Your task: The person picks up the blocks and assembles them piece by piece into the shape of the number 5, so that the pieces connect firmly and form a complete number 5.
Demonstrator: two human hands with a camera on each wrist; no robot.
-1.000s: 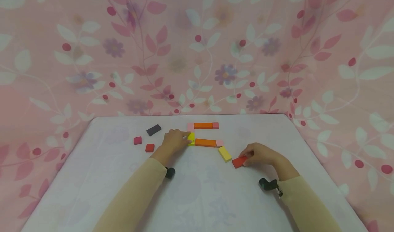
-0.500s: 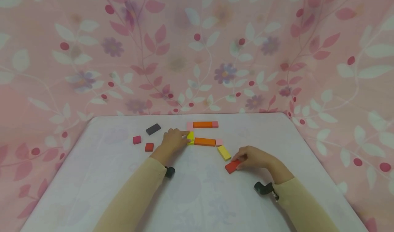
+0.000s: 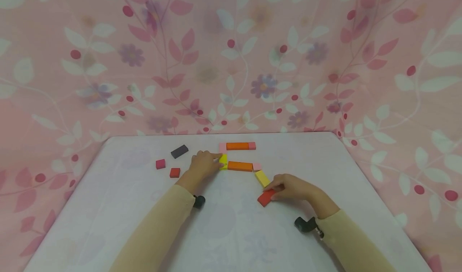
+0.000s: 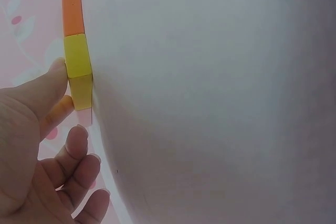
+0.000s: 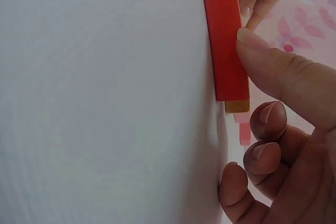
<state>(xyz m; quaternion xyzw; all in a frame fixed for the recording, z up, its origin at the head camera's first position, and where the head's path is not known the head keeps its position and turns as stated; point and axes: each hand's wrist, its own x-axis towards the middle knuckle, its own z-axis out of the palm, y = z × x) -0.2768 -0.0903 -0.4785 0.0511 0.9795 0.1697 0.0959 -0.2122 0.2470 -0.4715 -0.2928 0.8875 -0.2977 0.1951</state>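
In the head view, my left hand (image 3: 203, 165) has thumb and index finger against a bright yellow block (image 3: 224, 162), which adjoins the left end of an orange block (image 3: 240, 166). The left wrist view shows two yellow faces (image 4: 77, 55) beside the thumb of my left hand (image 4: 44, 124). My right hand (image 3: 294, 188) pinches a red block (image 3: 265, 198) lying flat, just below a pale yellow block (image 3: 262, 179) set at a slant. In the right wrist view, the thumb of my right hand (image 5: 289, 114) rests along the red block (image 5: 226, 40); its index finger is mostly hidden.
Behind lies another orange block (image 3: 237, 146) between pink blocks (image 3: 222, 147). A small pink block (image 3: 256, 167) ends the nearer row. On the left are a dark grey block (image 3: 179, 151), a magenta block (image 3: 160, 164) and a small red block (image 3: 175, 173).
My right hand has slid the red block left and slightly nearer, turning it to a steeper slant beneath the pale yellow block. The left hand stays against the bright yellow block.
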